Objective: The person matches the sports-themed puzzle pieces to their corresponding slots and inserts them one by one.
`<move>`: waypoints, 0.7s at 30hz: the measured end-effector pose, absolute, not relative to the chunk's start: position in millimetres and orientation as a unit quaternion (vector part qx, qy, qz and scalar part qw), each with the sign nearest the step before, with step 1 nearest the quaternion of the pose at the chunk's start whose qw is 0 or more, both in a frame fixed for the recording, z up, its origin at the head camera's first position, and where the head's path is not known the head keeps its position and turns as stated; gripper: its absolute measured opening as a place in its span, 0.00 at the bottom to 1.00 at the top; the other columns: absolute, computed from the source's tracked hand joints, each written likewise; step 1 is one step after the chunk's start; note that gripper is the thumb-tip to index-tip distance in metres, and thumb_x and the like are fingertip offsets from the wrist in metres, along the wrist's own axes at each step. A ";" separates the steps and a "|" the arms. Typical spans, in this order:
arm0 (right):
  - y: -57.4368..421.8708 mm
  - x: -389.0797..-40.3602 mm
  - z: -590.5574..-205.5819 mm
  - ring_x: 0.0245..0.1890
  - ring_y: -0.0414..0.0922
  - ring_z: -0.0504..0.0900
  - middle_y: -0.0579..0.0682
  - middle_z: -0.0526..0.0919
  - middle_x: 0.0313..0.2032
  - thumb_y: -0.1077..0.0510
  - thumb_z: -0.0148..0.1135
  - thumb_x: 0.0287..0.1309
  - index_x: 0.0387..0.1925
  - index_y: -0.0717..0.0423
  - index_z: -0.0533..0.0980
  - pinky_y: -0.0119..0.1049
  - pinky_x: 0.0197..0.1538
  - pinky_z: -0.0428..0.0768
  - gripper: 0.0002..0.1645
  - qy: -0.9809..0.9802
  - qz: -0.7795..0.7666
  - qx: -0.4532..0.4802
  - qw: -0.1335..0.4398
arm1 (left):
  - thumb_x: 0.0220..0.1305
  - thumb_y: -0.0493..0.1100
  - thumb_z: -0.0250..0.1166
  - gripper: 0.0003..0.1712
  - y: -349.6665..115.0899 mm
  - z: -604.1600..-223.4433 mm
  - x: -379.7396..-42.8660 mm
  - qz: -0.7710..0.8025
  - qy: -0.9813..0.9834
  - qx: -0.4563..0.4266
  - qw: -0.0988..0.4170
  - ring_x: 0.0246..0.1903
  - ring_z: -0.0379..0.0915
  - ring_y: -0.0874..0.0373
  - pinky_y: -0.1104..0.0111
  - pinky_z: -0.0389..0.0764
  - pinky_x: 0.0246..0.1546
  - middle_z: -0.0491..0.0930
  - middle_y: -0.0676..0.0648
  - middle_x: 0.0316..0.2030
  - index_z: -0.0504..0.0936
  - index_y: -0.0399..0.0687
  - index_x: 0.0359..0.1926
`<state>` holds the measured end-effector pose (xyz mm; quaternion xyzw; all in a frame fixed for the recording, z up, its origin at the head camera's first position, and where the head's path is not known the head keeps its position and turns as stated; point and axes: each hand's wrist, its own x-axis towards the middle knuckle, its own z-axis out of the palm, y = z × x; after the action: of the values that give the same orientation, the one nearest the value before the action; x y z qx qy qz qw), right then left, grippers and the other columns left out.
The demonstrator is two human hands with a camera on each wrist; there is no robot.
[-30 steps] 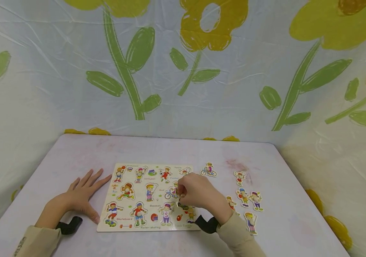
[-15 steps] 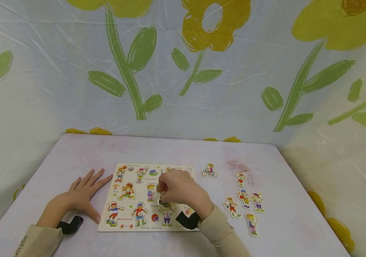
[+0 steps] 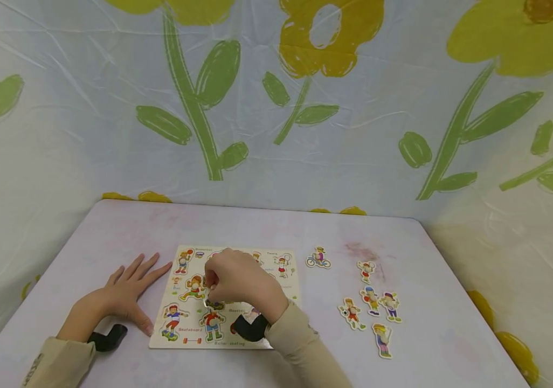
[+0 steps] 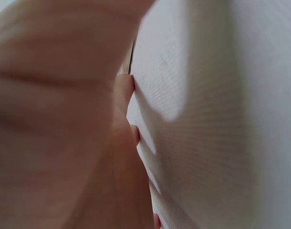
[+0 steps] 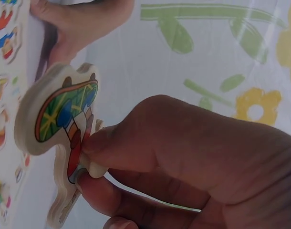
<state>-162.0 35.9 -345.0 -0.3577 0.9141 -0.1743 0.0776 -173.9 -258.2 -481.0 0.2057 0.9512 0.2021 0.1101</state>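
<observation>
In the head view a pale wooden puzzle board (image 3: 193, 323) printed with sports figures lies on the table. My right hand (image 3: 237, 277) is above its middle, pinching a puzzle piece by its small knob. The right wrist view shows that puzzle piece (image 5: 67, 112) close up: a figure on a green skateboard, tilted, with thumb and fingers on the knob. My left hand (image 3: 126, 293) lies on the table with fingers spread, thumb and index tips at the board's left edge. In the left wrist view the left hand (image 4: 64, 119) fills much of the picture.
Right of the board lie several loose pieces: a cyclist piece (image 3: 318, 258), a tennis piece (image 3: 366, 271), a football piece (image 3: 352, 313), a baseball piece (image 3: 391, 307) and a golf piece (image 3: 382, 340). A flower-printed cloth (image 3: 354, 161) hangs behind the table.
My right hand has moved left across the board, from its right side to above the middle-left, carrying the skateboarder piece. The left hand has stayed in place.
</observation>
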 end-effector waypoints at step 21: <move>-34.1 -154.5 -369.3 0.21 0.31 0.71 0.32 0.73 0.18 0.54 0.76 0.46 0.20 0.41 0.76 0.23 0.22 0.68 0.13 0.914 -0.082 -0.385 0.095 | 0.14 0.81 0.74 0.82 -263.5 -489.1 -177.3 0.206 0.951 0.205 0.111 0.75 0.23 0.35 0.26 0.32 0.61 0.36 0.44 0.79 0.50 0.71 0.78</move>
<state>-154.5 -34.1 -369.3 -0.3847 0.9145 -0.0820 0.0948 -177.3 -263.5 -489.1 0.2045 0.9505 0.2057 0.1111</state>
